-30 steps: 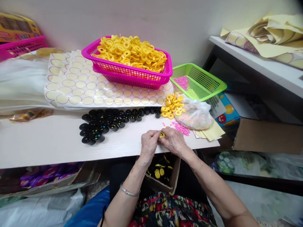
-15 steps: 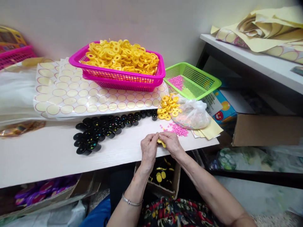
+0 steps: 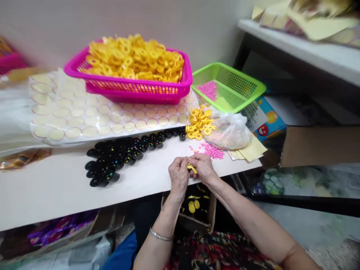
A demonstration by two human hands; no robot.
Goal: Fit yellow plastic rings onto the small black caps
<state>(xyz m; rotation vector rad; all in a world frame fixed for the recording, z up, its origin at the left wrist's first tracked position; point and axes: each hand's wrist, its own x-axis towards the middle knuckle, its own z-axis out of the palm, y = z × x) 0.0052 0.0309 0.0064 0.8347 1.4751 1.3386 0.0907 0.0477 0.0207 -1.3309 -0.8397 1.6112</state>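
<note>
My left hand (image 3: 179, 174) and my right hand (image 3: 203, 167) meet at the table's front edge, fingers pinched together. Between them is a small yellow plastic ring piece (image 3: 192, 168), mostly covered by the fingertips; whether another part is joined to it is hidden. Just beyond the hands lie scattered pink beads (image 3: 212, 150). Behind these is a small heap of yellow ring pieces (image 3: 200, 122). Black round cups (image 3: 112, 159) with coloured bits inside stand grouped to the left. Below the hands, a cardboard box (image 3: 212, 213) holds black and yellow pieces.
A pink basket (image 3: 135, 90) heaped with yellow pieces sits on sheets of oval stickers (image 3: 90, 131). To its right are a green basket (image 3: 239, 103) and a tied plastic bag (image 3: 232, 131). A white shelf (image 3: 303, 48) juts in at right, above an open carton (image 3: 317, 146).
The view has shifted slightly, with some blur. Both hands stay together at the table edge, still pinching the yellow ring piece.
</note>
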